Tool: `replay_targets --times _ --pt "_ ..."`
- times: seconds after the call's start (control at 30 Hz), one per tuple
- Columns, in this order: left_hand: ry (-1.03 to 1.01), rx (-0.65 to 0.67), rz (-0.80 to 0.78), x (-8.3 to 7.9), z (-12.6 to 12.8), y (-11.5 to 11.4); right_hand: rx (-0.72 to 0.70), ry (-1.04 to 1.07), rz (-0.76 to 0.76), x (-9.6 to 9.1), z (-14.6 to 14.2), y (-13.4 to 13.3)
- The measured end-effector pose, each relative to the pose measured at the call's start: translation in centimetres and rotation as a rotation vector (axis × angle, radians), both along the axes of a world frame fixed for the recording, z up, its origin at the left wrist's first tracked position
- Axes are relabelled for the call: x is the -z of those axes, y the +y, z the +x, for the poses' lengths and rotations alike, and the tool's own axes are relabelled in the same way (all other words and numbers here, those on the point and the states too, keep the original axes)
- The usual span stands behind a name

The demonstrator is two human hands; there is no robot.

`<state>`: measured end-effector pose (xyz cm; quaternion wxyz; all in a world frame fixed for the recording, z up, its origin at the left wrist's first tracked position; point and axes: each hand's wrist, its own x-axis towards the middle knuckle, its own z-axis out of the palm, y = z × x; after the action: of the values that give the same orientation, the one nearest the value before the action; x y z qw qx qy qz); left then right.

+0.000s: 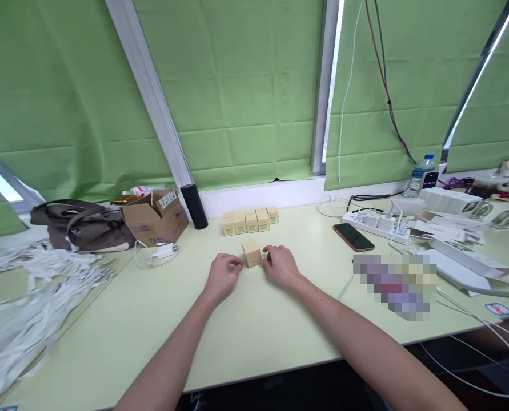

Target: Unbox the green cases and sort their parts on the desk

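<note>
A small brown cardboard box (252, 256) stands on the pale table between my two hands, its top flap tilted up a little. My left hand (225, 275) is at the box's left side, fingers curled and tips against or very close to it. On the other side, my right hand (281, 265) has bent fingers and a thumb at the box's right edge. The box is gripped lightly between both sets of fingertips. Behind it, a row of several similar small boxes (251, 221) with green-and-white labels stands side by side, the rightmost set slightly back.
Left are white straps (44, 297), a grey bag (87, 225), an open carton (155, 220), a white charger (163, 251) and a black cylinder (194, 206). Right are a phone (353, 236), a power strip (376, 227), white packaging (460, 262), a water bottle (420, 174) and a pixelated item (395, 288).
</note>
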<state>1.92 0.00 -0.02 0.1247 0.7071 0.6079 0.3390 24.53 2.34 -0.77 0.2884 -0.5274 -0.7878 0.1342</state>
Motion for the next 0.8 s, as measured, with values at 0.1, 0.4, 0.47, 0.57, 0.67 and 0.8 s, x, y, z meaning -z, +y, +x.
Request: replay_targets --times 0.1,0.4,0.47,0.57,0.67,0.8 --pt "0.005 0.004 0.003 0.2 0.0 0.0 -0.007 -0.001 0.003 0.0 0.0 -0.1" --pt "0.038 0.034 -0.054 1.0 0.2 -0.1 -0.048 -0.008 0.018 0.2 0.0 0.1" --pt "0.044 0.032 -0.062 1.1 0.2 -0.1 -0.043 0.002 0.021 0.2 0.0 0.2" --pt "0.049 0.037 -0.075 1.2 0.1 0.0 -0.039 0.026 0.030 0.0 0.1 0.1" --pt "0.058 0.056 -0.084 1.3 0.0 0.0 -0.080 0.051 0.035 -0.3 0.0 -0.2" --pt "0.076 0.067 -0.092 1.3 0.3 -0.2 -0.139 0.063 0.030 -0.4 -0.1 -0.7"
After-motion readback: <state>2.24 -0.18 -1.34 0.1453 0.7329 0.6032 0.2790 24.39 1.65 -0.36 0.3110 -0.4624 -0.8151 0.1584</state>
